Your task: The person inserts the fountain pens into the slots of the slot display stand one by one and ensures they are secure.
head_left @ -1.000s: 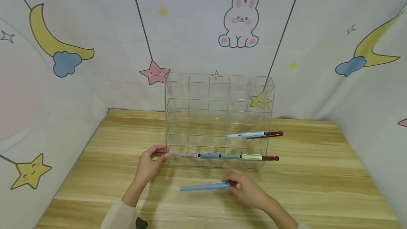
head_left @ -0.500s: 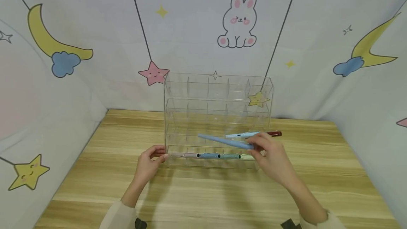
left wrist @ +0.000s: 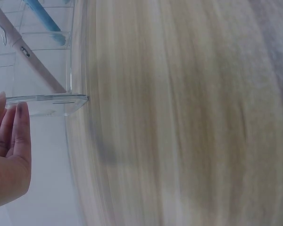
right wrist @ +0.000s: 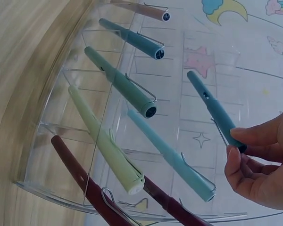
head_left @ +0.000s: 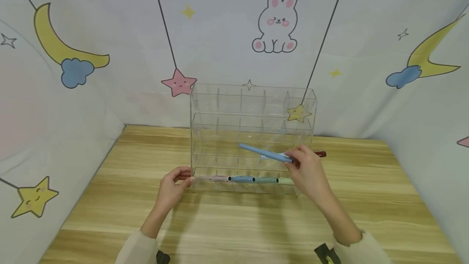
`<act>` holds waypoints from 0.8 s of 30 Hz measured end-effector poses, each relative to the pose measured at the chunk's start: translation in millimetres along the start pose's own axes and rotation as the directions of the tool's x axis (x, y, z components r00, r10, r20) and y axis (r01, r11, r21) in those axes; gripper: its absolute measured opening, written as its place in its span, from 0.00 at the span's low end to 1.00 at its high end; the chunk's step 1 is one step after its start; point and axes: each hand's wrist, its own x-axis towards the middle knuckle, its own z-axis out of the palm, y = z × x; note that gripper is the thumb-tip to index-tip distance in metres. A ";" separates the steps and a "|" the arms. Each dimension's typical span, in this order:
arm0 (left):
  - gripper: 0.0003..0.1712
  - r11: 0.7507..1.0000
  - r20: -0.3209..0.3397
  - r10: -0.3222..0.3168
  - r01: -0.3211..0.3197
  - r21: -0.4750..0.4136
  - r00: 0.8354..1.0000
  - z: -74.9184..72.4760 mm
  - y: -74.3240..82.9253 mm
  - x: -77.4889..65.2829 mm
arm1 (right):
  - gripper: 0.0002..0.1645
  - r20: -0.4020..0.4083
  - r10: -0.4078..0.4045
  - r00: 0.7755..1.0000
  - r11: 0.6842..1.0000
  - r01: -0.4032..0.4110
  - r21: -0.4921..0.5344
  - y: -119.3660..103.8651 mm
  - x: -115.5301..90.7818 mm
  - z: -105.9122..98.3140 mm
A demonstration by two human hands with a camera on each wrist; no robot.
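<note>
My right hand [head_left: 309,172] pinches a blue pen [head_left: 261,151] by its cap end, held slanted before the third tier down of a clear acrylic rack [head_left: 253,86]. In the right wrist view the pen [right wrist: 218,110] points away from the thumb and fingertips, apart from the other pens. My left hand [head_left: 172,186] holds the rack's left side wall near the bottom, its fingertips at the clear panel [left wrist: 49,99] in the left wrist view. A light blue pen [right wrist: 172,157] and a dark red pen [head_left: 321,154] lie in that third tier, partly behind my right hand.
The bottom tier carries a row of pens: pale pink [head_left: 220,178], blue [head_left: 242,179], green [head_left: 266,179], light green [right wrist: 108,146] and dark red [right wrist: 96,197]. The rack stands on a wood-grain table [head_left: 227,231], before a printed cloth backdrop [head_left: 227,31].
My right hand has lifted the blue pen from the table in front of the rack up to the third tier, shifting slightly farther back lately. My left hand stays at the rack's side.
</note>
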 end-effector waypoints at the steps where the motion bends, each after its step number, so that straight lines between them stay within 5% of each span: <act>1: 0.14 1.000 0.002 -0.002 0.002 0.001 1.000 0.1 0.2 0.2 | 0.09 -0.002 0.000 1.000 1.000 0.000 0.000 0.2 0.0 -0.1; 12: 0.13 1.000 -0.003 -0.007 0.007 0.005 1.000 0.3 -0.1 0.6 | 0.09 0.028 0.109 0.994 0.988 -0.111 0.106 3.1 1.1 5.7; 24: 0.13 1.000 -0.004 -0.016 0.016 0.013 1.000 0.2 2.1 0.4 | 0.11 0.029 0.225 0.974 0.917 -0.222 0.333 4.0 3.4 22.9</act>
